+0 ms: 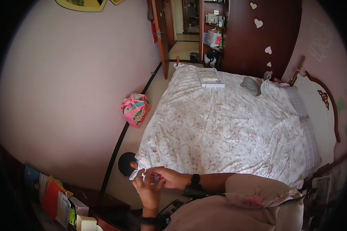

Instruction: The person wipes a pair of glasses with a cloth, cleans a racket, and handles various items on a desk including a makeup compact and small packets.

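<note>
Bed [219,127] ahead, box [213,85] on top, pink bag [137,112] beside bed. Left hand [146,189], right hand [173,179] curled, close together; can't tell if either grip pinches anything.

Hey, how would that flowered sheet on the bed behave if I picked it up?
The flowered sheet would probably be floppy, given its soft creases. Lifting it may well drag the flat box resting on it.
</note>
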